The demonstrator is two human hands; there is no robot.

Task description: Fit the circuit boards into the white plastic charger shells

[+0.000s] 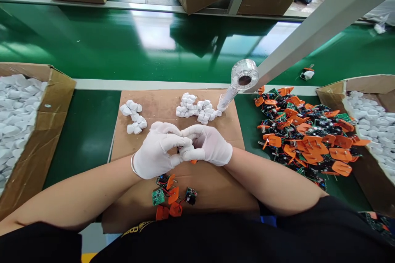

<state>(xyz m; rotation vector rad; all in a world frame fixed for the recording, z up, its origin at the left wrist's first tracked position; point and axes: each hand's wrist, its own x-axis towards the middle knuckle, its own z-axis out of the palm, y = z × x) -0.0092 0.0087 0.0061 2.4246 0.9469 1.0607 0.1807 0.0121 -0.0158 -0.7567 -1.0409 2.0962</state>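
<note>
In white gloves, my left hand [160, 150] and my right hand [206, 144] meet over the cardboard sheet. Both are closed with fingertips together around a small white plastic piece. A bit of orange [194, 161] peeks out under the right fingers; the rest is mostly hidden by the gloves. Below the hands lie several circuit boards [158, 197] with orange plastic plates [173, 195] wired to them. Beyond the hands sit small white plastic pieces, one cluster [134, 117] to the left and a larger cluster [197, 109] in the middle.
A clear plastic fan-shaped object [245, 74] stands against a slanted metal post [321, 20]. To the right is a heap of circuit boards with orange plates [308, 131]. Cardboard boxes of white pieces flank me, left [58, 102] and right [364, 181]. A green conveyor belt [108, 45] crosses beyond.
</note>
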